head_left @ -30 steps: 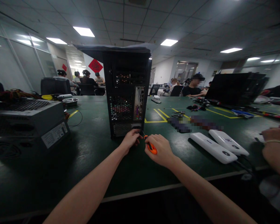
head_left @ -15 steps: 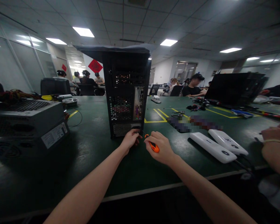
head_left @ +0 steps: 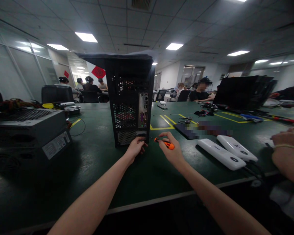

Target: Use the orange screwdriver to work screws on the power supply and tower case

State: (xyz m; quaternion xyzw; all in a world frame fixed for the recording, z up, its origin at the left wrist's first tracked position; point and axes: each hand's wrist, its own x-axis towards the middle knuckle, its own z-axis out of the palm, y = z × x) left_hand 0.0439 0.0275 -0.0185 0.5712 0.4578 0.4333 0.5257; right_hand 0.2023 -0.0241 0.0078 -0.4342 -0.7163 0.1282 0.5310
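A black computer tower case (head_left: 133,70) stands upright with its back panel facing me. A perforated metal power supply unit (head_left: 124,137) shows at the bottom of that panel. My left hand (head_left: 134,147) rests against its lower right part, fingers apart and slightly curled; its fingertips are partly hidden. To the right, my right hand (head_left: 172,150) is closed around an orange and black screwdriver (head_left: 168,144). The thin shaft points left toward the case's lower right edge, close to my left fingertips. Whether the tip touches a screw is too small to tell.
Two stacked power supply units (head_left: 26,122) with cables sit at the left, near a metal bowl (head_left: 73,110). At the right are two white power banks (head_left: 220,153), another black case (head_left: 243,93), pliers (head_left: 251,118) and a co-worker's hands (head_left: 287,140).
My right hand has turned and loosened around the screwdriver, its index finger now lifted. The handle lies more level and slightly farther right. My left hand stays at the power supply unit.
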